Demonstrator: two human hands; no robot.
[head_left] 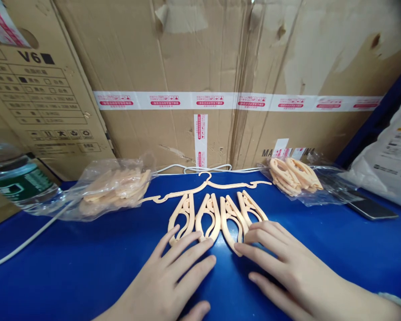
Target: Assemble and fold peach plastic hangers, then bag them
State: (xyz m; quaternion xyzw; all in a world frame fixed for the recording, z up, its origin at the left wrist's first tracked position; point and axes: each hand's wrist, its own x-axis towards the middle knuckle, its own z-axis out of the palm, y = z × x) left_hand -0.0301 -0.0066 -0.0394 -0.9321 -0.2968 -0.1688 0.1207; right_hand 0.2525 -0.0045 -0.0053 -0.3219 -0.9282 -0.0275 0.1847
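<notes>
Several peach-coloured plastic folding hangers lie folded side by side on the blue table. My left hand (pixel 173 272) is spread, its fingertips on the lower ends of the two left folded hangers, the outer one (pixel 172 220) and the inner one (pixel 217 223). With fingers apart, my right hand (pixel 284 258) rests over the lower ends of the two right ones, the nearer folded hanger (pixel 224 218) and the far-right folded hanger (pixel 254 203), which it partly hides. Behind the row lies an unfolded hanger (pixel 178 192), arms spread and hook pointing away from me.
Clear bags of folded hangers lie at left (pixel 116 185) and right (pixel 290 174). A water bottle (pixel 20 178) is far left; a dark phone (pixel 374 207) and a white package (pixel 387 156) are at right. A white cable (pixel 30 240) crosses the table (pixel 96 254). Cardboard boxes (pixel 173 58) wall the back.
</notes>
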